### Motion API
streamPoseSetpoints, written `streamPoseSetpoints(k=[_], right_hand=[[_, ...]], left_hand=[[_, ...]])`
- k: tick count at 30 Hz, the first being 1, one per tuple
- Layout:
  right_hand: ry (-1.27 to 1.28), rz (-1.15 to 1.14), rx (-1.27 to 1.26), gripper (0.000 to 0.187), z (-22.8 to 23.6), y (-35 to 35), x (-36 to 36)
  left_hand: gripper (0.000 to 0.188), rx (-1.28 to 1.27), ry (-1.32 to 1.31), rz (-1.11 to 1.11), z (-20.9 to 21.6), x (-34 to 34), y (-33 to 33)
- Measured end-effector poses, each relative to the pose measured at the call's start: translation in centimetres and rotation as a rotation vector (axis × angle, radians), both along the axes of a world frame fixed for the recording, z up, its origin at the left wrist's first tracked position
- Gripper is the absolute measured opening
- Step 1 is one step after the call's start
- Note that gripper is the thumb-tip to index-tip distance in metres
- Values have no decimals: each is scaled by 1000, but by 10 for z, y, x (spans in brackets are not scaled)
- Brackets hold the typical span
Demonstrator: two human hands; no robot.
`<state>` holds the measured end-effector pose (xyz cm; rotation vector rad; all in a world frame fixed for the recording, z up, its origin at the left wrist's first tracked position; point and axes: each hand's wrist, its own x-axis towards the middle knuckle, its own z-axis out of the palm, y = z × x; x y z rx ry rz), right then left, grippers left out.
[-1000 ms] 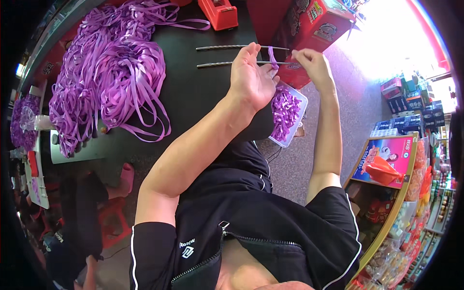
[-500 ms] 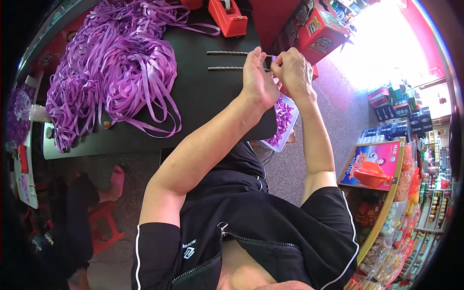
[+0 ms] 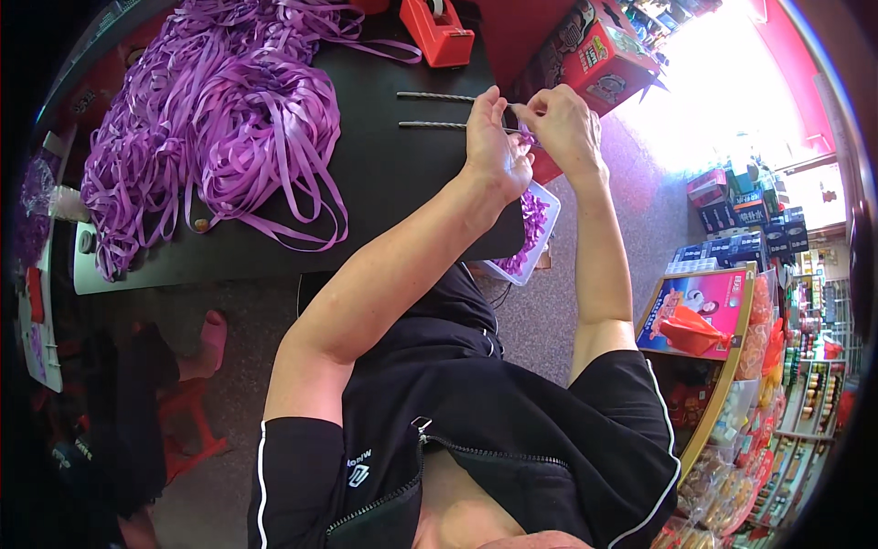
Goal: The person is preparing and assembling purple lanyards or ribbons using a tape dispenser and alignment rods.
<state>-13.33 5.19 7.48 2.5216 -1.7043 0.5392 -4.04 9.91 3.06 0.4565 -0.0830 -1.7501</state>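
Beyond the table's right edge, my left hand (image 3: 494,146) and my right hand (image 3: 569,133) work close together. Two twisted metal rods (image 3: 430,124) stick out over the black table, side by side, and run to my left hand, which hides part of them. A small bunch of purple ribbon (image 3: 528,139) shows between the hands, against the curled fingers of the left. The fingers of my right hand are pinched just above it; what lies at their tips is mostly hidden. A big heap of loose purple ribbon (image 3: 265,137) covers the left of the table.
A red tape dispenser (image 3: 437,35) stands at the table's far edge. Below my hands is a white plastic bin (image 3: 551,220) with purple ribbon pieces. Boxes and a display counter (image 3: 713,393) line the right. Another person's leg and a red stool (image 3: 192,421) are at lower left.
My right hand has shifted slightly, and its fingers have moved apart from the left hand's. More of the purple ribbon bunch now shows between them. The whole view has shifted slightly.
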Motion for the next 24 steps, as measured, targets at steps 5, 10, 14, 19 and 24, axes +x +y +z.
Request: streamPoseSetpoints(k=[5, 10, 14, 19, 24], right_hand=[[198, 0, -75, 27, -11, 1, 3], [212, -16, -67, 20, -16, -2, 6], [208, -22, -19, 17, -12, -3, 5], [41, -40, -121, 20, -5, -11, -6], [-12, 41, -42, 23, -5, -10, -10]], left_hand=[[73, -28, 80, 31, -5, -2, -3], [76, -16, 99, 35, -2, -4, -3], [71, -51, 71, 30, -4, -2, -2], [76, -46, 70, 15, -4, -3, -3], [78, -28, 71, 19, -2, -3, -2]])
